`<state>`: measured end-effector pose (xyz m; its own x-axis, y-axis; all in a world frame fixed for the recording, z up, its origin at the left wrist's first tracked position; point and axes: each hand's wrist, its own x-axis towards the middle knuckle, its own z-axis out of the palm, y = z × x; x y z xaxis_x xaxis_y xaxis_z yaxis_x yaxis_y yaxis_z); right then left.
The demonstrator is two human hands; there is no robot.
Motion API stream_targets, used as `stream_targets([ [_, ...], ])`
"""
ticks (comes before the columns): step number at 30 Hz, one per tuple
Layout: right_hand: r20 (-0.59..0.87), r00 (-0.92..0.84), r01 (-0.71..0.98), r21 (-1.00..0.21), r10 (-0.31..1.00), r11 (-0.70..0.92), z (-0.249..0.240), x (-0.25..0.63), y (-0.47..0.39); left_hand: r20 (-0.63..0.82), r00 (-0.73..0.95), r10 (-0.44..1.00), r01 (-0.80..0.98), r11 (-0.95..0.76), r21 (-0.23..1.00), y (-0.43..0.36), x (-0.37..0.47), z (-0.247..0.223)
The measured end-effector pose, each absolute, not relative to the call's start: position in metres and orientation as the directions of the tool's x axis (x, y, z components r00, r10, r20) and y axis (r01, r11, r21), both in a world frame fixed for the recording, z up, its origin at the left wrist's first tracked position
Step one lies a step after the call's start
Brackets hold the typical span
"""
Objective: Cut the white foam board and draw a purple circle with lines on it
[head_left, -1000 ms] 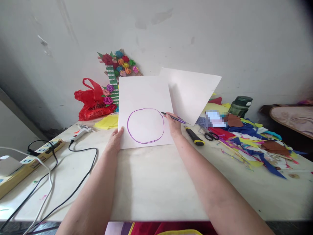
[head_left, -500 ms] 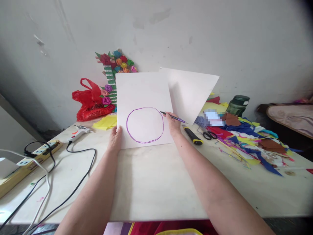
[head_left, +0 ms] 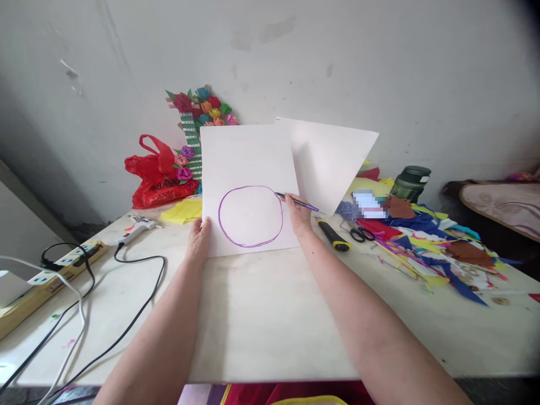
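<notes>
A white sheet (head_left: pixel 244 154) with a large purple oval drawn on it is held up in front of me. My left hand (head_left: pixel 198 236) grips its lower left edge, thumb on the front. At the right edge is my right hand (head_left: pixel 299 216), closed on a purple marker (head_left: pixel 306 205) whose dark tip points left at the oval's upper right. The fingers behind the sheet are hidden. A second white sheet (head_left: pixel 331 160) stands tilted behind the first, to the right.
On the table (head_left: pixel 270 320) lie a yellow-black cutter (head_left: pixel 333 234), scissors (head_left: pixel 361 234) and coloured scraps (head_left: pixel 447 247) at right. A red bag (head_left: pixel 154 174), paper flowers (head_left: pixel 211 107), glue gun (head_left: pixel 137 228), cables and power strip (head_left: pixel 63 270) are at left.
The marker tip has shifted very slightly left along the upper right of the oval. Both hands otherwise stay where they were.
</notes>
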<state>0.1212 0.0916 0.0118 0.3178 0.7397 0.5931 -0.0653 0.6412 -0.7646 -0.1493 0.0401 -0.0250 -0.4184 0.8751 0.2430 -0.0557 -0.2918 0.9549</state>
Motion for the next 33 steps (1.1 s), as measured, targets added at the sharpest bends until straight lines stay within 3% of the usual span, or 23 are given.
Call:
stream_targets([
  [33, 0.545, 0.327, -0.091, -0.795, 0.773, 0.599, 0.018, 0.115, 0.083, 0.259, -0.402, 0.878, -0.044, -0.301, 0.953, 0.042, -0.152, -0.028],
])
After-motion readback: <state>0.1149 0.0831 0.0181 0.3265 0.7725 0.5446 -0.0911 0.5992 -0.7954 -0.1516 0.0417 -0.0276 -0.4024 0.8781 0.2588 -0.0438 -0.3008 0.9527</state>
